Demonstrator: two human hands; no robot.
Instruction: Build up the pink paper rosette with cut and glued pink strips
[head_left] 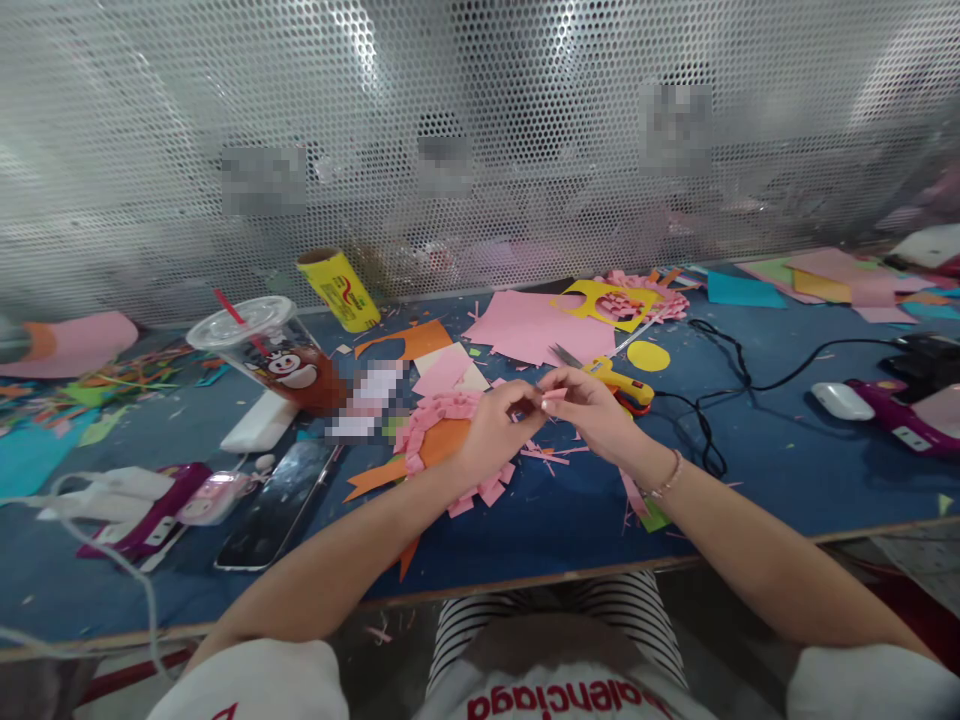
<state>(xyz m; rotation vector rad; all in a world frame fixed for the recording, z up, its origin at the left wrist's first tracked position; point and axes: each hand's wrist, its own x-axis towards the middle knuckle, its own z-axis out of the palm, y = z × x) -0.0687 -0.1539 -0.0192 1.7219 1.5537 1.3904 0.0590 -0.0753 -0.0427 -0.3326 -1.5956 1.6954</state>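
Both hands meet above the middle of the blue table. A small pink paper piece [553, 395] is pinched in the fingers of my right hand [589, 408]. My left hand [501, 425] has its fingertips pressed together against the same piece. Under my left wrist lies an orange paper disc [444, 442] ringed with pink strips [420, 415], with orange tails [379, 478] at its left. Just beyond my right hand are a yellow glue gun [616, 378] and scissors [564, 355], partly hidden. Pink sheets [525, 325] lie farther back.
A lidded drink cup [289, 365], a phone [277, 510] and a power strip [150, 515] are at the left. Black cables [742, 375] cross the right side near another purple strip [900, 415]. A perforated metal panel [525, 200] stands behind the table.
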